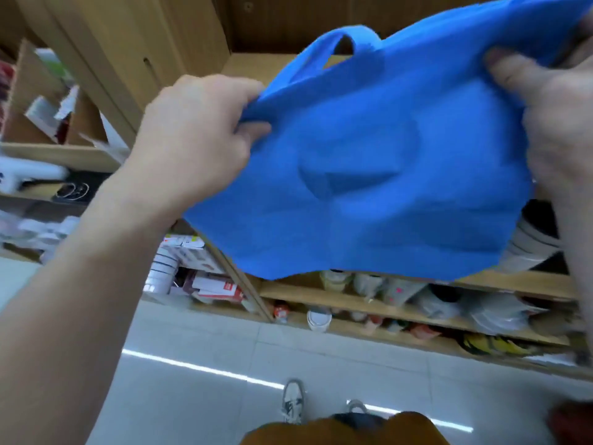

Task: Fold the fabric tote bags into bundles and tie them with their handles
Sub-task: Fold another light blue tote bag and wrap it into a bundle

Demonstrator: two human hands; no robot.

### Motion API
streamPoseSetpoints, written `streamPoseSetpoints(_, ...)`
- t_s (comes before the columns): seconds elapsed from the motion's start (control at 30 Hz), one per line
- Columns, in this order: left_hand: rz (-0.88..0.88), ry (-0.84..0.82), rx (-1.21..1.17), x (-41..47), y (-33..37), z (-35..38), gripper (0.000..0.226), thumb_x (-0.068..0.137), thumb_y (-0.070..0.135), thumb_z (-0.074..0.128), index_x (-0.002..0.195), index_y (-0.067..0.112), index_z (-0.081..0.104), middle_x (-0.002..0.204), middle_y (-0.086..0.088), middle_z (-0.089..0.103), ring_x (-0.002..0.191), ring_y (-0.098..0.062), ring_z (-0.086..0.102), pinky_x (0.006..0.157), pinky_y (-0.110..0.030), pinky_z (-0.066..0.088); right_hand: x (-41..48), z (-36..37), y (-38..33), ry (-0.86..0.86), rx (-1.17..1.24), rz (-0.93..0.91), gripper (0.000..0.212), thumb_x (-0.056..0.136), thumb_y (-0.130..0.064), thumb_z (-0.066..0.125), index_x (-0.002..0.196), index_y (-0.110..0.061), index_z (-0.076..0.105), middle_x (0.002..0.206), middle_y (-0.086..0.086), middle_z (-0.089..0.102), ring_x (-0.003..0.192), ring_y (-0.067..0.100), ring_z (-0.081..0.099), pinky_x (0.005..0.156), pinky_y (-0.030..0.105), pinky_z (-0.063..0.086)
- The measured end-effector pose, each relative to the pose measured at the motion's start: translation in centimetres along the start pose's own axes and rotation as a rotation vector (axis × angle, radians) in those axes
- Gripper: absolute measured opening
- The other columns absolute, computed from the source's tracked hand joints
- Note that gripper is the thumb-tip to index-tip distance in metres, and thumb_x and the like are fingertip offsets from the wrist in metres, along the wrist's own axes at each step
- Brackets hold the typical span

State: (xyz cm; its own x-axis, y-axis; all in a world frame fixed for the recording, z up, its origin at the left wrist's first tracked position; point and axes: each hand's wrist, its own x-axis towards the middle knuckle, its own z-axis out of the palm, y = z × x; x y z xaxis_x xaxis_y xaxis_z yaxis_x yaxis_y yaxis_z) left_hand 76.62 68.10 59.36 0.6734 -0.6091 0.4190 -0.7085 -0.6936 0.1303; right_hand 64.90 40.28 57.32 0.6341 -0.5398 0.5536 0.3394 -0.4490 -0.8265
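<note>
Left hand (195,139) is pinching the left edge of a blue tote bag (378,175), fingers curled into the cloth. Right hand (552,123) is gripping the bag's right edge, thumb pressed on top. The bag is hanging in the air, spread wide from hand to hand, handle (346,43) pointing up. Behind the bag, wooden shelves (369,303) are holding blurred goods; below it, a pale tiled floor (192,364).

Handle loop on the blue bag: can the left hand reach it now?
Probably yes: the handle loop stands free just beyond the left hand, but that hand grips an edge of the blue bag.
</note>
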Motion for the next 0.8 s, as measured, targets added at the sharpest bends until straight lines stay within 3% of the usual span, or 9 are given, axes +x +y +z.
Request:
streamPoseSetpoints(0.2, 0.025, 0.223, 0.137, 7.8, -0.9, 1.7, 0.010, 0.095, 0.023, 0.047, 0.096, 0.015, 0.053, 0.101, -0.022, 0.061, 0.097, -0.048, 0.052, 0.064, -0.042, 0.026, 1.9, 0.1, 2.5, 0.042, -0.413, 0.189, 0.086, 0.060, -0.042, 0.087, 0.131, -0.040, 0.039, 0.130, -0.010, 0.059, 0.114, 0.012, 0.062, 0.095, 0.038, 0.054)
streamPoseSetpoints(0.3, 0.117, 0.259, 0.180, 10.4, -0.9, 4.8, 0.023, 0.092, 0.010, 0.045, 0.111, 0.016, 0.057, 0.108, -0.016, 0.062, 0.101, -0.043, 0.055, 0.067, -0.046, 0.034, 2.4, 0.1, 4.5, 0.146, -0.573, 0.253, 0.083, 0.062, -0.033, 0.082, 0.135, -0.028, 0.043, 0.128, -0.011, 0.058, 0.116, 0.014, 0.059, 0.102, 0.036, 0.048)
streamPoseSetpoints(0.37, 0.287, 0.302, 0.181, 11.2, -0.9, 6.2, 0.041, 0.086, 0.006, 0.048, 0.124, 0.017, 0.056, 0.119, -0.013, 0.061, 0.111, -0.037, 0.056, 0.087, -0.046, 0.042, 2.9, 0.4, 5.1, 0.238, -0.648, 0.229, 0.074, 0.071, -0.024, 0.078, 0.136, -0.020, 0.044, 0.124, -0.012, 0.054, 0.116, 0.010, 0.053, 0.103, 0.022, 0.041)
streamPoseSetpoints(0.43, 0.459, 0.292, 0.165, 11.4, -0.9, 6.7, 0.057, 0.080, 0.008, 0.055, 0.136, 0.020, 0.050, 0.139, -0.012, 0.051, 0.130, -0.033, 0.046, 0.109, -0.047, 0.031, 3.7, 0.4, 5.6, 0.293, -0.664, 0.229, 0.067, 0.075, -0.017, 0.073, 0.136, -0.018, 0.044, 0.120, -0.013, 0.053, 0.112, 0.008, 0.051, 0.095, 0.014, 0.037)
streamPoseSetpoints(0.53, 0.658, 0.075, 0.007, 10.2, -0.9, 6.4, 0.053, 0.083, 0.026, 0.066, 0.134, 0.020, 0.055, 0.152, -0.014, 0.039, 0.141, -0.033, 0.034, 0.114, -0.050, 0.028, 5.1, 0.1, 6.3, 0.301, -0.673, 0.218, 0.061, 0.076, -0.014, 0.067, 0.133, -0.019, 0.046, 0.119, -0.012, 0.056, 0.109, 0.009, 0.054, 0.094, 0.016, 0.041)
streamPoseSetpoints(0.6, 0.570, -0.279, -0.140, 8.9, -1.2, 6.4, 0.059, 0.087, 0.058, 0.059, 0.137, 0.028, 0.054, 0.154, -0.007, 0.037, 0.143, -0.026, 0.033, 0.116, -0.041, 0.028, 6.1, 0.0, 6.6, 0.302, -0.702, 0.199, 0.057, 0.080, -0.012, 0.065, 0.133, -0.018, 0.048, 0.120, -0.012, 0.056, 0.106, 0.004, 0.051, 0.087, 0.002, 0.035)
streamPoseSetpoints(0.67, 0.447, -0.580, -0.101, 7.7, -2.1, 7.2, 0.085, 0.076, 0.087, 0.032, 0.148, 0.043, 0.031, 0.161, 0.004, 0.020, 0.148, -0.015, 0.018, 0.119, -0.042, 0.018, 6.9, -0.1, 6.8, 0.305, -0.721, 0.196, 0.055, 0.083, -0.010, 0.063, 0.135, -0.017, 0.048, 0.120, -0.013, 0.053, 0.105, 0.001, 0.048, 0.078, -0.007, 0.026)
streamPoseSetpoints(0.73, 0.437, -0.645, -0.041, 7.4, -2.8, 8.0, 0.086, 0.072, 0.091, 0.011, 0.149, 0.053, 0.008, 0.163, 0.015, 0.002, 0.149, -0.009, 0.001, 0.121, -0.046, 0.007, 7.8, 0.2, 7.2, 0.266, -0.772, 0.231, 0.063, 0.085, -0.011, 0.062, 0.144, -0.016, 0.040, 0.132, -0.002, 0.052, 0.118, 0.014, 0.050, 0.092, 0.005, 0.031)
streamPoseSetpoints(0.8, 0.399, -0.684, -0.045, 8.1, -3.1, 8.3, 0.077, 0.078, 0.087, 0.008, 0.148, 0.056, 0.000, 0.161, 0.020, -0.008, 0.148, -0.005, -0.008, 0.121, -0.043, -0.001, 8.0, 0.6, 6.6, 0.172, -0.959, 0.281, 0.080, 0.086, -0.023, 0.065, 0.153, -0.020, 0.022, 0.145, 0.014, 0.037, 0.133, 0.032, 0.037, 0.109, 0.034, 0.030)
